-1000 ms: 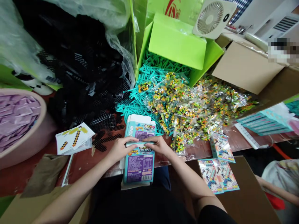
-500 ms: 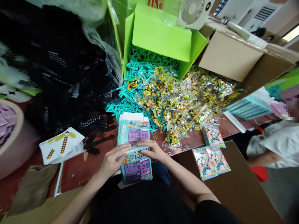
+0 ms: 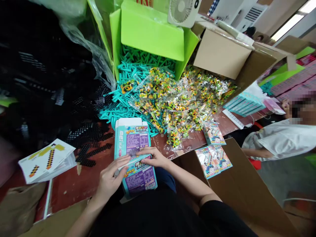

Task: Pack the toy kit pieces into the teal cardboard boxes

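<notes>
My left hand (image 3: 111, 177) and my right hand (image 3: 153, 157) both grip a teal and purple printed box (image 3: 139, 177) at the table's near edge. Their fingertips meet on its top end. A stack of flat boxes of the same print (image 3: 132, 136) lies just behind it. Clear bags of orange, yellow and green bits (image 3: 182, 105) are heaped to the right of the stack. Teal plastic sticks (image 3: 123, 98) spill from a green carton (image 3: 150, 33) behind them.
Black grid pieces (image 3: 93, 144) and a black heap in plastic fill the left. Printed leaflets (image 3: 45, 159) lie at left. Finished boxes (image 3: 213, 161) rest on a brown carton (image 3: 247, 194) at right. A person in white (image 3: 278, 141) sits at far right. A fan (image 3: 182, 11) stands behind.
The view has swung to the right, so everything sits further left in the picture. My hands have stayed on the box, and my left fingers have slid further over its end.
</notes>
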Action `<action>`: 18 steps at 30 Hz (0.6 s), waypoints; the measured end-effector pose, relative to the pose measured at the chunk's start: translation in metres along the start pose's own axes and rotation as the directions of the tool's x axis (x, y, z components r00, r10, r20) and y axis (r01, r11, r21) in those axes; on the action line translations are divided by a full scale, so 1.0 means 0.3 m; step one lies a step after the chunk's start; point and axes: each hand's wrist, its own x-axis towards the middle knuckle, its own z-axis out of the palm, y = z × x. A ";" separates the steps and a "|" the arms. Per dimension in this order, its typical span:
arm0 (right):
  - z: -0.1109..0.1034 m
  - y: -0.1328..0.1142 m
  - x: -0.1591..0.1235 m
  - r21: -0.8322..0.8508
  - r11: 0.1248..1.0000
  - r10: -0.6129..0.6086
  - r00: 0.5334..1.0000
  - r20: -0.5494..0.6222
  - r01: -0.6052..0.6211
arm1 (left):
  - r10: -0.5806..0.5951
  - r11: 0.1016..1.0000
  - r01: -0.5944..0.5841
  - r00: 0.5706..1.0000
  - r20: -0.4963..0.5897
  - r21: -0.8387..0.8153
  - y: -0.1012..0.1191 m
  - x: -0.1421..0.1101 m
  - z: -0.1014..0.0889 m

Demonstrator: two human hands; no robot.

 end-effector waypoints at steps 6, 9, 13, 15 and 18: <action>0.057 -0.021 -0.018 0.025 0.997 0.070 0.976 -0.208 -0.067 | -0.160 0.987 0.158 0.984 -0.082 -0.035 0.022 0.009 0.032; 0.101 -0.028 -0.027 0.079 0.995 0.088 0.944 -0.319 -0.066 | -0.026 0.999 0.032 0.975 -0.222 0.024 0.039 0.001 0.071; 0.107 -0.023 -0.033 0.119 0.992 0.072 0.950 -0.304 -0.037 | 0.098 0.995 -0.093 0.971 -0.216 0.029 0.042 -0.027 0.098; 0.086 -0.021 -0.030 0.117 0.992 0.081 0.970 -0.231 -0.054 | 0.093 0.996 -0.094 0.980 -0.174 0.001 0.036 -0.040 0.091; 0.027 -0.040 -0.014 0.094 0.993 0.081 0.990 -0.113 -0.070 | 0.005 0.998 -0.014 0.993 -0.120 -0.067 0.032 -0.040 0.058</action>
